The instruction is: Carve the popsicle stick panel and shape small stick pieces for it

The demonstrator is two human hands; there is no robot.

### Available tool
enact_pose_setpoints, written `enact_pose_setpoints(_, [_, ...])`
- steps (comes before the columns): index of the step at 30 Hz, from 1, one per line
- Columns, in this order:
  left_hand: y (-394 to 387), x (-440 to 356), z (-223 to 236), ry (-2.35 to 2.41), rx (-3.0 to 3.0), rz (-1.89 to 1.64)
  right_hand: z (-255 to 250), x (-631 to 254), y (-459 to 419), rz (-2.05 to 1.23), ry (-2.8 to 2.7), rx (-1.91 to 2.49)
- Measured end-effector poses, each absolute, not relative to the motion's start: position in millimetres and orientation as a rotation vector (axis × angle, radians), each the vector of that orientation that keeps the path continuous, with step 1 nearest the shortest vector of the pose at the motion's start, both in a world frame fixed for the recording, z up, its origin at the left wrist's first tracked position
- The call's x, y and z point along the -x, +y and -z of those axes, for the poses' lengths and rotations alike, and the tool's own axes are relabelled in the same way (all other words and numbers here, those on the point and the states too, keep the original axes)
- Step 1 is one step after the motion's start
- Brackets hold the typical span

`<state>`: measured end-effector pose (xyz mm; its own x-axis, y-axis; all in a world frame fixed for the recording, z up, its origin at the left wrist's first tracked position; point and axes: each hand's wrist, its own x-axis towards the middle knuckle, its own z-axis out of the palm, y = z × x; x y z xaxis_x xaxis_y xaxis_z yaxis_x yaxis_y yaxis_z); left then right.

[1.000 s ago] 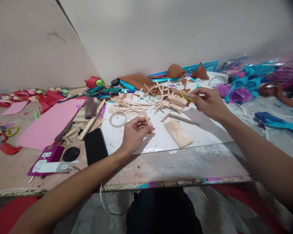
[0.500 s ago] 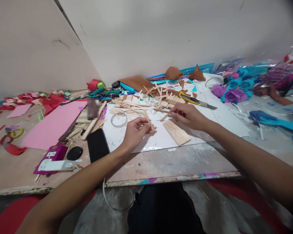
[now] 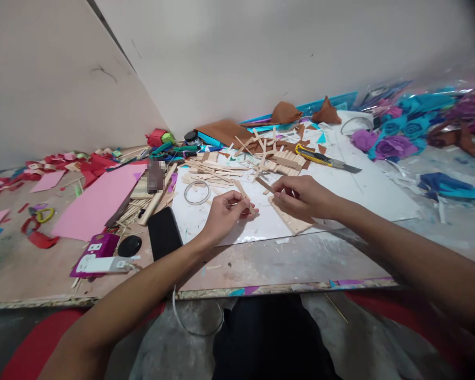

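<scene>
Pinched in my left hand (image 3: 230, 212) is a pale popsicle stick (image 3: 242, 191), slanting up and away above the white sheet (image 3: 257, 232). My right hand (image 3: 301, 195) is closed on a darker brown popsicle stick (image 3: 264, 184), whose free end points left toward the other one. Partly under my right hand lies a flat panel of joined sticks (image 3: 296, 226). Behind the hands are a heap of loose popsicle sticks (image 3: 209, 170) and a small assembly of joined sticks (image 3: 287, 162). A roll of clear tape (image 3: 197, 192) rests left of the heap.
A yellow box cutter (image 3: 328, 159) lies right of the assembly, blade exposed. On the left are a black phone (image 3: 165, 232), a purple power strip (image 3: 97, 253), pink paper (image 3: 98, 203) and red scissors (image 3: 39, 235). Paper flowers (image 3: 396, 146) lie at the right.
My right hand has shifted nearer the front with its brown stick lifted and now covers part of the flat panel. My left hand keeps its stick. The view has turned slightly left.
</scene>
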<state>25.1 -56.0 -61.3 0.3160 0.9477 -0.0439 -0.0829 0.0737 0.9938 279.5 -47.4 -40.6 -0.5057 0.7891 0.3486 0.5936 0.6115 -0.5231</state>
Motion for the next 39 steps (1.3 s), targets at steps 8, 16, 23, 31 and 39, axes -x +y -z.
enact_pose_setpoints(8, [-55, -27, 62, 0.942, -1.236, -0.966, 39, -281, -44, -0.435, -2.27, 1.023])
enact_pose_setpoints(16, [-55, -25, 62, 0.954, -1.256, -1.029, 41, -279, -45, -0.454, -2.233, 0.957])
enact_pose_setpoints(23, [-56, -24, 60, 0.985, -1.338, -1.104, 41, -282, -41, -0.364, -2.234, 0.94])
enact_pose_setpoints(31, [-58, -21, 66, 1.089, -1.599, -1.182, 34, -276, -51, -0.21, -2.276, 0.863])
enact_pose_setpoints(39, [-67, -22, 64, 1.06, -1.794, -1.175, 35, -253, -77, -0.116, -2.283, 0.782])
